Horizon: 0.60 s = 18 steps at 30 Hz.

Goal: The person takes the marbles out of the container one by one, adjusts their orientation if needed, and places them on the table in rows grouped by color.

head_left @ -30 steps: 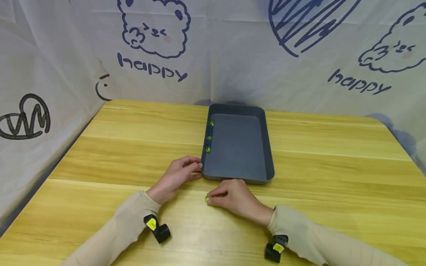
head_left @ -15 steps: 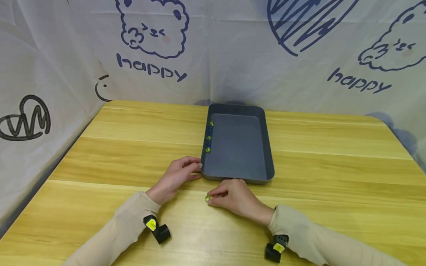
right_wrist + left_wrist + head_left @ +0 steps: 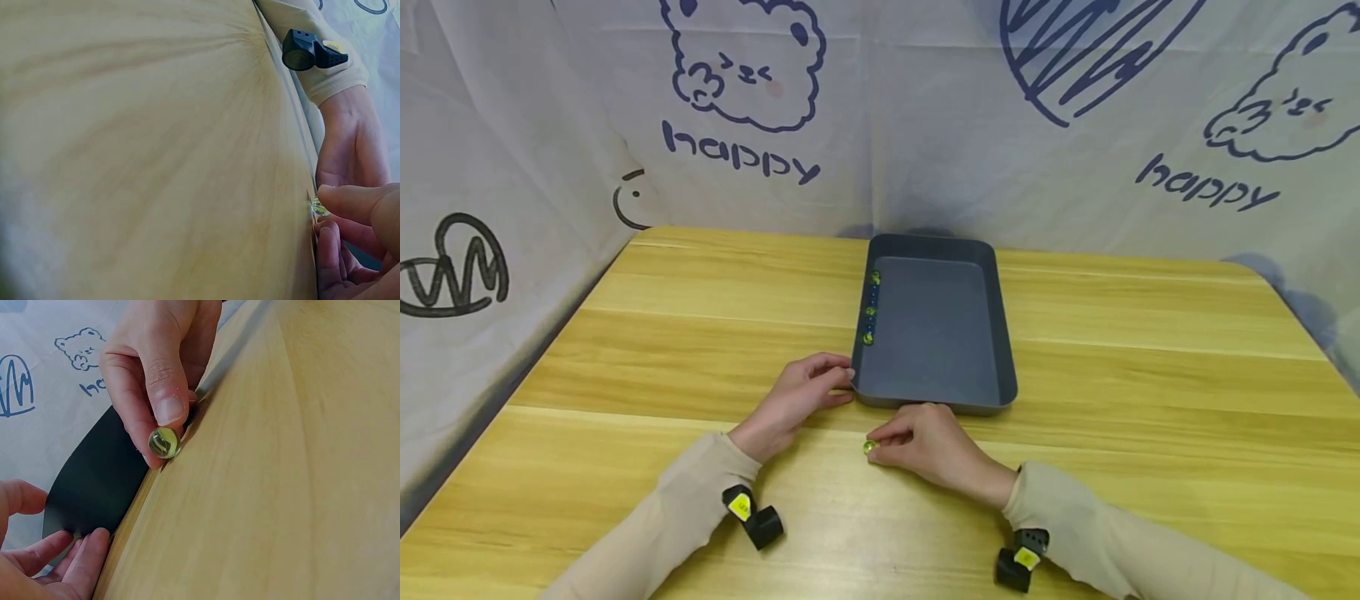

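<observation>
In the head view, my right hand (image 3: pixel 932 446) pinches a clear marble with a yellow-green swirl (image 3: pixel 869 447) between thumb and forefinger. The left wrist view shows this marble (image 3: pixel 165 443) at the fingertips, close over the wooden table. A dark grey rectangular tray (image 3: pixel 936 333) stands just beyond the right hand. My left hand (image 3: pixel 801 396) touches the tray's near left corner with extended fingers. Inside the tray, green marbles (image 3: pixel 868 339) and small blue ones (image 3: pixel 873 296) lie in a row along the left wall.
The wooden table (image 3: pixel 1150 375) extends to both sides of the tray. A white cloth with blue drawings (image 3: pixel 925 125) hangs behind and at the left. Each wrist carries a small black camera (image 3: pixel 763 527) over a beige sleeve.
Both hands and the tray hold almost the same positions. The pinched marble's swirl looks slightly different between the right fingertips.
</observation>
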Each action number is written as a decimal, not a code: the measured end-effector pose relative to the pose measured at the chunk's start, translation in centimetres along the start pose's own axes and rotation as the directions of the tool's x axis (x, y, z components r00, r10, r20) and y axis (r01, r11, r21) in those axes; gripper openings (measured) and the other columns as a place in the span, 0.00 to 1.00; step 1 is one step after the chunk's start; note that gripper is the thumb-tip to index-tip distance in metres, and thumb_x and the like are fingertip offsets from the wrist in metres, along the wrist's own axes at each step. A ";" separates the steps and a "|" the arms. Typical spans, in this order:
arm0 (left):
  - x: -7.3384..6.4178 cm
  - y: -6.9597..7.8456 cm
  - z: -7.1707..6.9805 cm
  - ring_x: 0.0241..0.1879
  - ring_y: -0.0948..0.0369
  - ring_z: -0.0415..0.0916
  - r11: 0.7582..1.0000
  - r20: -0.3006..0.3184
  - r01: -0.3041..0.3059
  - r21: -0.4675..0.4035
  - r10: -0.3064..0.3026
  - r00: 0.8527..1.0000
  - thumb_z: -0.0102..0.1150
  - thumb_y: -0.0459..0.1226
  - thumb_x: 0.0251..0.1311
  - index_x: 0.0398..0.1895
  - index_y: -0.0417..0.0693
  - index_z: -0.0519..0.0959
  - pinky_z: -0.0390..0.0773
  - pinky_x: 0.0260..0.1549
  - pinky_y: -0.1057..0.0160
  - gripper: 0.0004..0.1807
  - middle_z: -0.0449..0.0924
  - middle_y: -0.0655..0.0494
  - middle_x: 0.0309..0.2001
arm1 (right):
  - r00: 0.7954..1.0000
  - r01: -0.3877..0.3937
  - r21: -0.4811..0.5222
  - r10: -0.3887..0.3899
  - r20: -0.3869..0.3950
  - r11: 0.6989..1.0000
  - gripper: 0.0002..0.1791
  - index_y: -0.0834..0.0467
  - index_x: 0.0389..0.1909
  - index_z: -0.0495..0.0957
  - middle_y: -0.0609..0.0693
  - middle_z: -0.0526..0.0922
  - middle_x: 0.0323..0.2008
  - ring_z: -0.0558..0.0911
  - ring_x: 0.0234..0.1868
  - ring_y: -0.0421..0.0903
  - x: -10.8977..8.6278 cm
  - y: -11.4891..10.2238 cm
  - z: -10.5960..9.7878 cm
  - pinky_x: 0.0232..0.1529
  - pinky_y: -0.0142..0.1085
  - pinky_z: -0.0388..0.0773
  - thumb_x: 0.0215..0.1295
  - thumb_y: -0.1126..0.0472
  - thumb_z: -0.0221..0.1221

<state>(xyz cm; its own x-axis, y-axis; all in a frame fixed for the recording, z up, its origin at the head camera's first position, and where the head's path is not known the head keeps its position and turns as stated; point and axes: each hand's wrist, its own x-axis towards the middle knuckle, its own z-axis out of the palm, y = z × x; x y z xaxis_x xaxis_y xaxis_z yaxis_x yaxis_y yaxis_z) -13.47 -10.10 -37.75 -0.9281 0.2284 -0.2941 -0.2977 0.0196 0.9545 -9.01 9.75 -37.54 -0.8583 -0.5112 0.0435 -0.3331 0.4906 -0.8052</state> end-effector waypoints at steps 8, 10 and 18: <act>0.0 0.1 0.0 0.50 0.53 0.75 1.000 0.000 0.003 0.009 -0.003 1.000 0.49 0.31 0.67 0.57 0.28 0.71 0.80 0.51 0.59 0.18 0.74 0.37 0.52 | 1.000 -0.027 0.009 0.027 0.001 1.000 0.08 0.59 0.35 0.88 0.43 0.85 0.30 0.79 0.30 0.33 0.0 -0.1 0.0 0.30 0.27 0.79 0.53 0.62 0.71; 0.0 0.1 0.0 0.50 0.53 0.75 1.000 0.002 0.002 0.009 -0.002 1.000 0.49 0.31 0.67 0.57 0.28 0.71 0.80 0.52 0.59 0.19 0.74 0.37 0.52 | 0.998 -0.056 0.017 0.056 0.007 0.998 0.09 0.59 0.36 0.88 0.43 0.85 0.29 0.79 0.29 0.33 0.0 -0.2 0.0 0.30 0.27 0.79 0.53 0.61 0.71; -0.1 0.2 0.0 0.50 0.52 0.75 1.000 0.003 0.002 0.010 -0.002 1.000 0.49 0.32 0.67 0.57 0.28 0.71 0.79 0.52 0.59 0.19 0.74 0.37 0.53 | 0.993 -0.117 0.067 0.115 0.027 0.991 0.12 0.62 0.37 0.87 0.42 0.83 0.25 0.80 0.26 0.35 0.1 -0.5 -0.2 0.29 0.28 0.79 0.52 0.62 0.72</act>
<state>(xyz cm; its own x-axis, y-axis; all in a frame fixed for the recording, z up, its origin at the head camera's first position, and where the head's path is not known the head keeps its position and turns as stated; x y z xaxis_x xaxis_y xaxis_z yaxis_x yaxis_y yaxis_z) -13.47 -10.14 -37.57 -0.9266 0.2315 -0.2962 -0.2976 0.0298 0.9542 -9.01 9.66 -37.02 -0.8799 -0.4705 -0.0657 -0.2039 0.4989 -0.8423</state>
